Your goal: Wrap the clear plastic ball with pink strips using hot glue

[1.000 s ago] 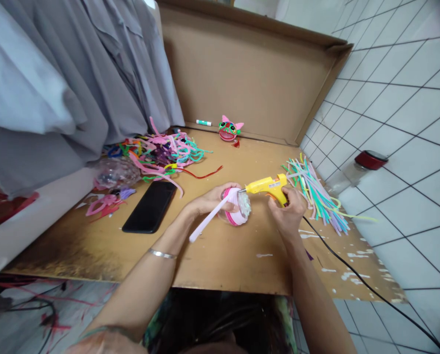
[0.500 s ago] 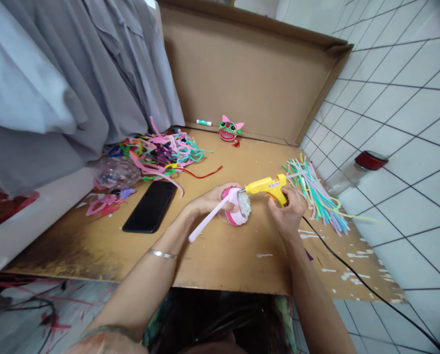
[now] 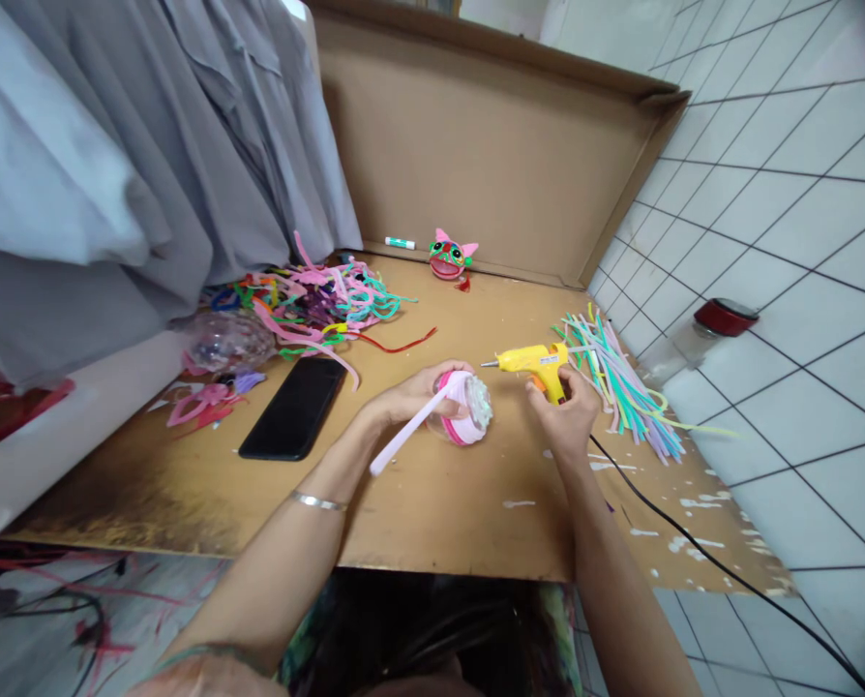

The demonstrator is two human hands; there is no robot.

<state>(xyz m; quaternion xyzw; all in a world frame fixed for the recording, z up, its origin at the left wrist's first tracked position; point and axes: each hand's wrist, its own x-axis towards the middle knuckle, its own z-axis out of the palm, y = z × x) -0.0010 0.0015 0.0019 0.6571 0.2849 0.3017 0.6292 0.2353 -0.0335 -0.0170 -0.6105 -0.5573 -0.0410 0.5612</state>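
Near the middle of the table, my left hand (image 3: pixel 419 389) is closed around a small round clear container (image 3: pixel 464 409) wrapped in pink and pale lilac strips. Its right end shows a whitish, bumpy filling. A loose lilac strip (image 3: pixel 410 433) sticks out from the wrap toward the lower left. To the right, my right hand (image 3: pixel 569 409) grips a yellow glue gun (image 3: pixel 530 361) by its handle. The gun's metal nozzle points left, a short gap away from the container.
A black phone (image 3: pixel 294 409) lies left of my hands, below a tangle of coloured pipe cleaners (image 3: pixel 323 295). More pipe cleaners (image 3: pixel 628 387) lie at the right, near a red-lidded jar (image 3: pixel 715 324). A small animal-face figure (image 3: pixel 450 257) and a glue stick (image 3: pixel 400 243) stand behind.
The glue gun in my right hand has moved slightly right, and its nozzle has come away from the wrapped container. My left hand has barely moved.
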